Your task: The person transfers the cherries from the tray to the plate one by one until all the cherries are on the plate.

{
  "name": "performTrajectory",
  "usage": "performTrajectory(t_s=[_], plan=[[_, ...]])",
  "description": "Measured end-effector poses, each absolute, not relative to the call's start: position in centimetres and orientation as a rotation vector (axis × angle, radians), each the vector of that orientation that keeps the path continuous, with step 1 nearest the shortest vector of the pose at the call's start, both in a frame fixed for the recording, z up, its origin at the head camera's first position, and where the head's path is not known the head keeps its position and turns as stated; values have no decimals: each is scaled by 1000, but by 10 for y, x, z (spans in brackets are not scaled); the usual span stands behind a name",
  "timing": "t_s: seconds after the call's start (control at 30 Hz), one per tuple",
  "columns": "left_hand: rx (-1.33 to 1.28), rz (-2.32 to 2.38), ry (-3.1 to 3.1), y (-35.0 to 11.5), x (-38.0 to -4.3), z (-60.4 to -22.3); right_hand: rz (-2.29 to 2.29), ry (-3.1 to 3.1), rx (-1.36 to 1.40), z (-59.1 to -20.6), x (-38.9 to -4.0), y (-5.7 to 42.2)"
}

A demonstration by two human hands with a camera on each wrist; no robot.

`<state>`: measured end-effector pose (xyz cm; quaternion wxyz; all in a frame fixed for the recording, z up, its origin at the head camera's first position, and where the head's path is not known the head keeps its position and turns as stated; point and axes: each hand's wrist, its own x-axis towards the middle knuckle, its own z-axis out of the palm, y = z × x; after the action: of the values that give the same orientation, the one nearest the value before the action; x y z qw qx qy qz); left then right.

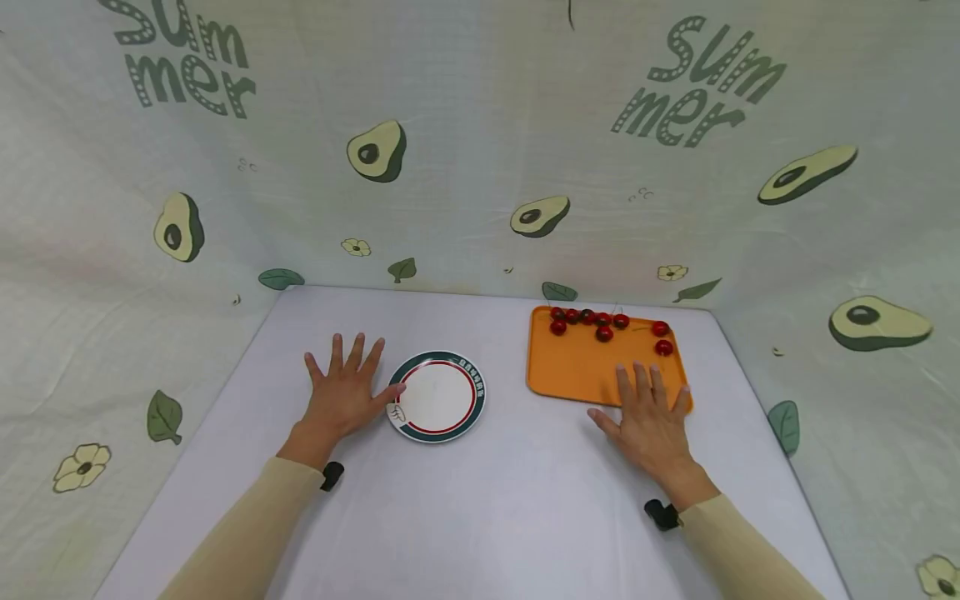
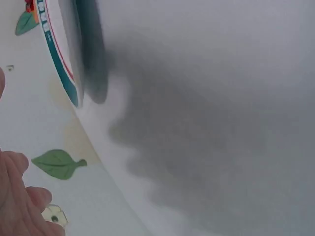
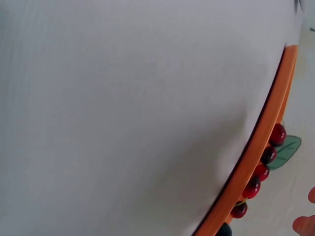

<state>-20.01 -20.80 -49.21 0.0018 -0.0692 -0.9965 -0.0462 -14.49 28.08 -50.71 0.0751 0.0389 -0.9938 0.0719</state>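
My left hand (image 1: 344, 400) is spread over the table left of a round white plate (image 1: 437, 397) with a green and red rim; its thumb tip overlaps the plate's left edge in the head view. Fingers straight, my right hand (image 1: 651, 425) spreads over the near right edge of an orange tray (image 1: 570, 371), its fingertips overlapping the tray. Neither hand holds anything. Several dark red cherries (image 1: 603, 319) lie along the tray's far side, some with thin stems, and two more sit near its right side. The right wrist view shows the tray's orange rim (image 3: 261, 142) with cherries (image 3: 252, 188) behind it.
The white tabletop (image 1: 480, 517) carries the plate left of the tray. A pale cloth (image 1: 465, 167) printed with avocados, leaves and lettering rises behind the table and along both sides. Each wrist wears a small black device.
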Motion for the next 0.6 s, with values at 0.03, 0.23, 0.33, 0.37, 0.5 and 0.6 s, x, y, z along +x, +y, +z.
performTrajectory(t_s=[0.03,0.23,0.33,0.37,0.5,0.6], plan=[[-226,-146,-3128,-204,-201,-491,221,-2983,116,-506,-145,283],[-362,-154,-3114,-156,-209,-487,214,-3029,84,-506,-148,306],[-470,-150,-3110,-118,-213,-481,187,-3065,67,-508,-149,326],[-504,-148,-3111,-105,-214,-478,177,-3078,61,-510,-150,333],[-623,-87,-3118,-51,-218,-475,184,-3149,23,-511,-153,362],[-696,-63,-3133,-18,-219,-481,215,-3206,-8,-511,-155,379]])
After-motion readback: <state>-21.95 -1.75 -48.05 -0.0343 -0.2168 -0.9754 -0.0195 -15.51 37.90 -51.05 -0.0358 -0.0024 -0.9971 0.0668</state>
